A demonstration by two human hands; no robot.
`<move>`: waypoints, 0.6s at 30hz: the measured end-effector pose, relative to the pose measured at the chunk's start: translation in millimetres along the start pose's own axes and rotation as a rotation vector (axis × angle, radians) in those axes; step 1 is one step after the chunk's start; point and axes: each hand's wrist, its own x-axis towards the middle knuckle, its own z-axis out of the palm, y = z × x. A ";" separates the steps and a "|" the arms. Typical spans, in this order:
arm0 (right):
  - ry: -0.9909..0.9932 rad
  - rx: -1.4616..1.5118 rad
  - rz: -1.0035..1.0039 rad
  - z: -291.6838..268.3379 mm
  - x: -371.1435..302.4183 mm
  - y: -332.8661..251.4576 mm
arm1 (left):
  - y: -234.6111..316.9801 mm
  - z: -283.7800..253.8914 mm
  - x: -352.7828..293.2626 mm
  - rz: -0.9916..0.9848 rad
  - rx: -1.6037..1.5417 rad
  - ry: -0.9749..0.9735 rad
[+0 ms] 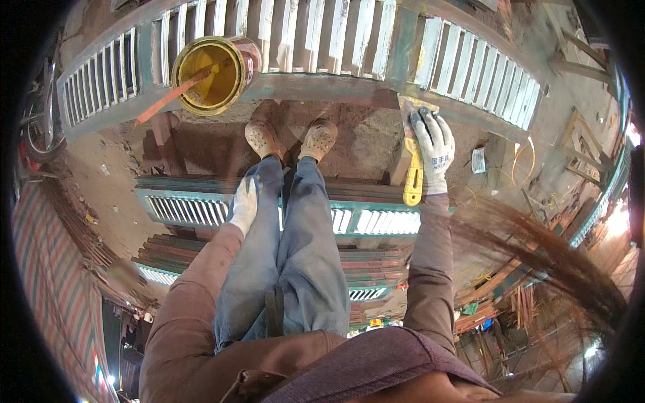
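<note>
My right hand (435,144), in a white work glove, has its fingers over the blade of a putty knife (413,176) with a yellow handle. The blade meets the near edge of a large louvered shutter panel (316,86) with a worn green-grey frame and whitish slats. Lying along my left thigh near the knee, my left hand (244,203) is gloved too and holds nothing; its fingers are stretched out. On the panel's left part stands an open can (180,66) with yellow smeared inside, and a stick with an orange-red end (164,102) leans out over its rim.
Stacked green louvered panels (185,207) lie low behind my legs. A bicycle wheel (41,134) stands at the far left, beside a striped cloth (47,248). Wooden frames (586,148) stand at the right. A paper scrap (478,160) lies on the ground near my right hand.
</note>
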 end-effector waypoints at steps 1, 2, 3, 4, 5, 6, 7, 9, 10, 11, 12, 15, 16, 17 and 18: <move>-0.050 -0.005 -0.020 -7.4 1.4 2.5 | 14.8 12.6 8.8 -0.238 -0.456 0.040; -0.113 -0.033 -0.055 -16.7 3.6 7.7 | 31.5 23.0 13.7 -0.181 -0.545 0.072; -0.149 -0.042 -0.094 -27.0 7.6 14.5 | 54.3 37.8 29.0 -0.227 -0.675 0.143; -0.184 -0.055 -0.140 -36.6 14.4 22.8 | 78.6 53.0 42.0 -0.243 -0.821 0.189; -0.218 -0.066 -0.184 -47.0 22.3 31.5 | 103.3 68.2 55.9 -0.143 -0.940 0.181; -0.219 -0.088 -0.221 -57.9 31.6 40.7 | 129.0 87.1 72.7 -0.117 -1.018 0.256; -0.264 -0.127 -0.243 -69.0 42.0 50.3 | 149.2 104.6 85.0 0.022 -1.102 0.245; -0.272 -0.110 -0.353 -81.7 72.6 71.3 | 186.6 141.7 122.5 0.128 -2.004 0.272; -0.286 -0.077 -0.417 -81.5 90.6 80.7 | 197.7 157.6 140.9 0.381 -2.778 0.146; -0.352 -0.073 -0.473 -78.5 109.4 89.5 | 204.0 170.5 157.5 0.659 -3.509 0.055; -0.397 -0.044 -0.535 -75.2 127.1 98.7 | 206.1 182.2 169.5 1.029 -3.618 0.097; -0.510 0.027 -0.747 -50.0 186.0 126.4 | 210.8 194.4 182.6 1.321 -3.824 -0.734; -0.534 0.052 -0.810 -43.1 201.9 134.6 | 212.2 194.0 176.3 1.538 -3.572 -2.624; -0.571 0.082 -0.860 -38.1 213.5 141.4 | 218.7 190.0 170.6 1.959 -3.862 -1.732; -0.546 0.107 -0.963 -32.2 231.3 149.6 | 225.3 183.1 160.3 1.923 -4.082 -0.566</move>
